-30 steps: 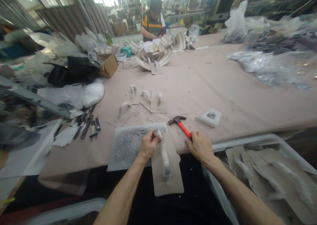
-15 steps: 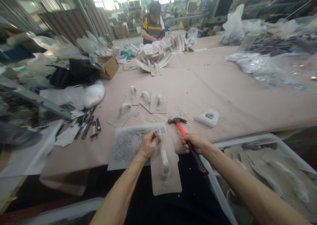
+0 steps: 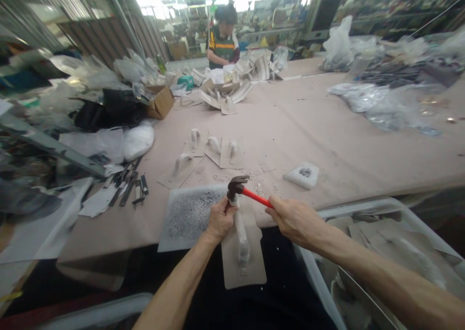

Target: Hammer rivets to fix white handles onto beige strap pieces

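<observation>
Left grip: My left hand (image 3: 220, 222) is closing thumb and fingers around the far end of a whitish, plastic-wrapped, curved handle (image 3: 242, 238).
Flat piece: The handle is sitting on a flat, beige, stiff panel (image 3: 254, 267), which is reaching from the counter (image 3: 308, 126) edge back over my dark clothes.
Right grip: My right hand (image 3: 295, 218) is wrapping around the orange-red shaft of a claw hammer with a dark metal head (image 3: 254, 196).
Way from the grip: The hammer head is sitting up and to the left of my right grip, right by my left fingers. The handle's far end is lying under it; I am not able to tell if they are touching.
Nearer hand: My left hand is being the nearer one to that end.
Hammer's long line: The shaft is slanting from my right hand up and left to the head.
Handle's long line: It is running from the far end back toward me, leaning a bit right.
Round about: A grey sheet with black specks (image 3: 185, 218) is lying left of the panel, and small white bits (image 3: 260, 189) are lying just past the hammer.
</observation>
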